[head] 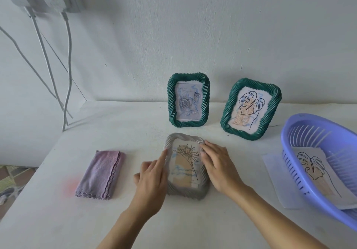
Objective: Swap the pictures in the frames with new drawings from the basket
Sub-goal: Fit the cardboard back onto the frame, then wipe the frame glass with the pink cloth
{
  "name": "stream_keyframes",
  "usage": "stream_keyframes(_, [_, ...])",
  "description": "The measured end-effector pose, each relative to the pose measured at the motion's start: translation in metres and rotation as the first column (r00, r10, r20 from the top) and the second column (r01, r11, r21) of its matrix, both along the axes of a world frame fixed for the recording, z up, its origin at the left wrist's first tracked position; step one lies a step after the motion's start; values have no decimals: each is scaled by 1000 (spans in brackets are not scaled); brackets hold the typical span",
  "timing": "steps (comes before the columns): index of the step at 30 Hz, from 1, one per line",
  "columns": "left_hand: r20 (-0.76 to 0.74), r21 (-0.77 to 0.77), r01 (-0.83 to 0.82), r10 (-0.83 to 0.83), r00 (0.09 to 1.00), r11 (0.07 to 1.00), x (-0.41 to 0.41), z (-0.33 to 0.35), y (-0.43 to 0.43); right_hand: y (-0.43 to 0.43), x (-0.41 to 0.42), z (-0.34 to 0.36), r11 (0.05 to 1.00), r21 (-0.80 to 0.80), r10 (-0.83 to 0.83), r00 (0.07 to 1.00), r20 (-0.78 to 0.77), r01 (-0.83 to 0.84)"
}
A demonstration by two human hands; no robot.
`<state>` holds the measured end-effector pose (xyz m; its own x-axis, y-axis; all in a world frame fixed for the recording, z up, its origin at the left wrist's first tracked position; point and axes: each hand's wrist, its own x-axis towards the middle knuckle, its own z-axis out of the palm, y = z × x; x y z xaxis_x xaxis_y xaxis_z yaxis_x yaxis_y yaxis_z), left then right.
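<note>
Fingers of our left hand stretch forward along the left edge of the grey frame, index laid on its rim; our right hand lies spread and relaxed on the right edge — both touch the frame, neither closes round it. It lies flat on the white table, face up, with a flower drawing inside. Both forearms come in from below. Two green frames stand behind. At right, a purple basket holds a leaf drawing — a folded cloth lies left.
</note>
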<state>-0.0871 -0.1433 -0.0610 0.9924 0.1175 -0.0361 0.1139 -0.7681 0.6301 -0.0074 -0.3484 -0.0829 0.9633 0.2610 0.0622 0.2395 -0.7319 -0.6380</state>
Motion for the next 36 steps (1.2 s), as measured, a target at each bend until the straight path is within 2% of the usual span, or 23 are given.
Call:
stream_keyframes(3, [22, 211, 12, -17, 1000, 977, -2, -8, -3, -6, 2, -6, 997, -63, 38, 999, 21, -36])
stream_keyframes(7, [38, 268, 22, -34, 999, 963, 0, -21, 4, -10, 0, -15, 984, -160, 87, 993, 82, -73])
stream_keyframes(12, [99, 193, 14, -33, 994, 981, 8, -17, 22, -6, -2, -19, 991, -130, 2, 991, 136, 16])
stream_keyframes(16, [296, 35, -209, 189, 936, 977, 4, -1, 61, -1, -2, -20, 990, -123, -46, 979, 197, 71])
stream_keyframes(18, [319, 47, -348, 316, 893, 936, 1, 6, 88, 1, -3, -21, 987, -135, -59, 973, 225, 91])
stream_keyframes(20, [237, 136, -466, 428, 872, 874, -2, 10, 109, 2, -2, -22, 985, -141, -67, 970, 236, 102])
stream_keyframes(22, [100, 238, -502, 493, 864, 832, -10, 10, 121, 2, 0, -23, 985, -135, -69, 968, 243, 104])
stream_keyframes(25, [-21, 259, -524, 548, 837, 811, -20, 15, 127, 4, 3, -23, 987, -105, -90, 962, 256, 120])
stream_keyframes(27, [-52, 225, -520, 542, 838, 824, -21, 18, 130, 4, 3, -23, 987, -93, -103, 960, 261, 131])
stream_keyframes(31, [-82, 60, -476, 480, 873, 877, -19, 28, 137, 3, 1, -23, 991, -66, -95, 958, 272, 117])
stream_keyframes(36, [-81, -123, -444, 437, 896, 887, -17, 38, 134, 0, 2, -20, 996, 16, -88, 970, 227, 87])
